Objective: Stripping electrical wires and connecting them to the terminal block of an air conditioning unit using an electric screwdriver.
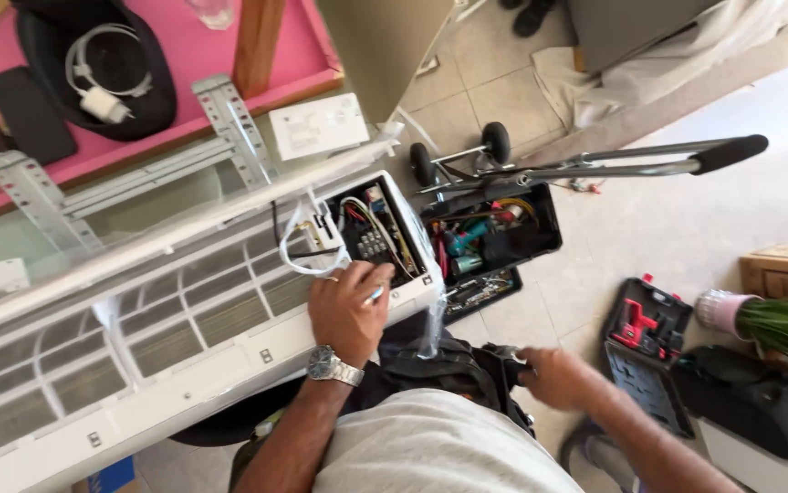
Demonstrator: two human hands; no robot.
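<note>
The person's grey shirt (430, 447) fills the foreground. Above it the left hand (350, 310), fingers curled around a small tool or part I cannot identify, works at the opened electrical compartment (375, 233) of the white air-conditioner unit (184, 310). Its cover is already off and its wiring exposed. The right hand (553, 376), blurred, reaches into a dark tool pouch (458, 365); its grip cannot be told.

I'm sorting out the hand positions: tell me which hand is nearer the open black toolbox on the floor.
Left. The left hand rests on the air conditioner's corner beside the toolbox; the right hand is lower, by the dark bag.
</note>
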